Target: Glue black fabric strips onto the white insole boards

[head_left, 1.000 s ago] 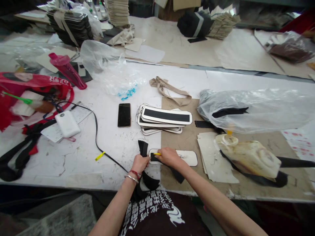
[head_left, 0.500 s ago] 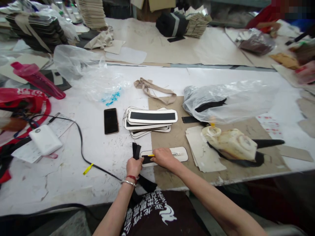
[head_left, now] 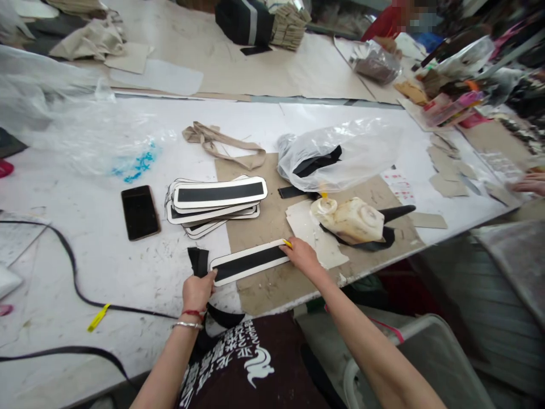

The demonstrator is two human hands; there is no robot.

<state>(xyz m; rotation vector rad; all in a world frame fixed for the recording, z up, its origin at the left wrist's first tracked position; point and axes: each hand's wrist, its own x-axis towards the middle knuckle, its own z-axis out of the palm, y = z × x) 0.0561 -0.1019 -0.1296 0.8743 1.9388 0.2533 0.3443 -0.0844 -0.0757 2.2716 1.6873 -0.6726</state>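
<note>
A white panel (head_left: 251, 262) with rounded corners and a black strip along its middle lies slanted near the table's front edge. My left hand (head_left: 198, 291) is closed around black fabric strips (head_left: 198, 261), whose ends stick out above and below it. Its thumb presses the panel's left end. At the panel's right end is my right hand (head_left: 303, 257), closed on a slim yellow tool (head_left: 287, 243), its fingers touching the strip. Most of that tool is hidden. Behind the panel sits a stack of similar panels (head_left: 219, 193) with black strips.
A phone (head_left: 140, 212) lies left of the stack. On the right are a stained plastic bottle (head_left: 353, 218), pale sheets (head_left: 313, 233) and a clear bag (head_left: 340, 153) with black material. A black cable (head_left: 70, 264) crosses the left side. Another person's hand (head_left: 531, 182) shows at far right.
My right hand has moved to the panel's right end, and the black strip now runs along the panel's full length. The view has swung to the right.
</note>
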